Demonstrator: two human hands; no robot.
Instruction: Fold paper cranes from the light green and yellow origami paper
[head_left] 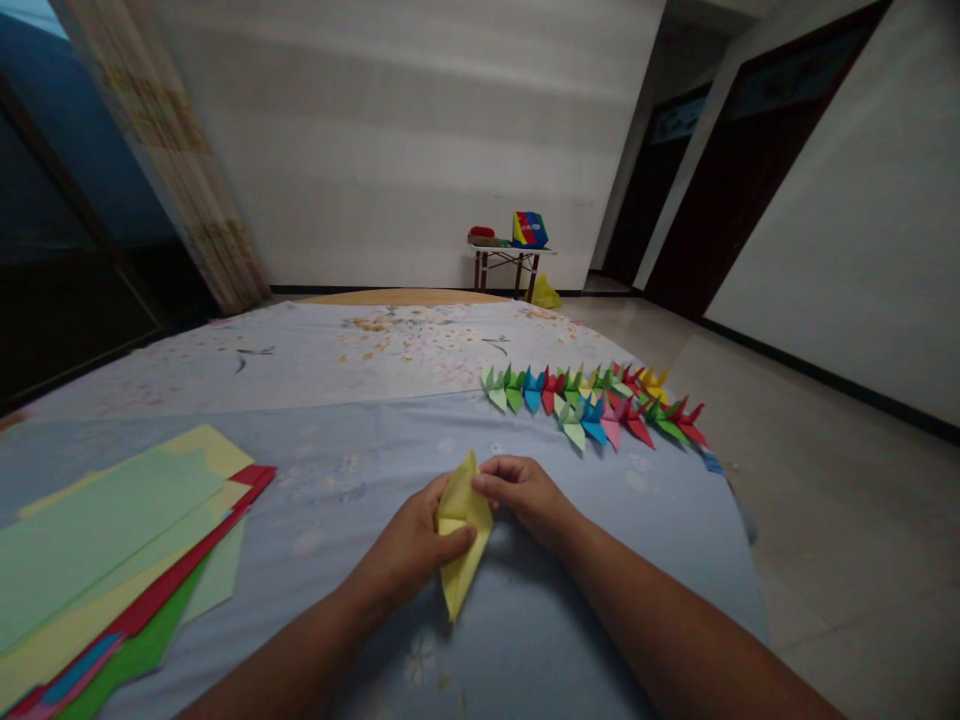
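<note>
A yellow folded paper (459,570), long and diamond-shaped with pointed ends, is held above the blue floral cloth between both hands. My left hand (420,535) grips it from the left side, thumb lying across its front and fingers behind. At the upper right edge, my right hand (529,495) pinches the paper between thumb and bent index finger. Part of the paper's back and the fingers behind it are hidden.
Two rows of colourful folded paper cranes (611,425) stand on the table's right side. A stack of coloured paper sheets (112,540) lies at the left. The round table's cloth (322,480) has flowers. Farther back, a small table (517,250) stands by the wall.
</note>
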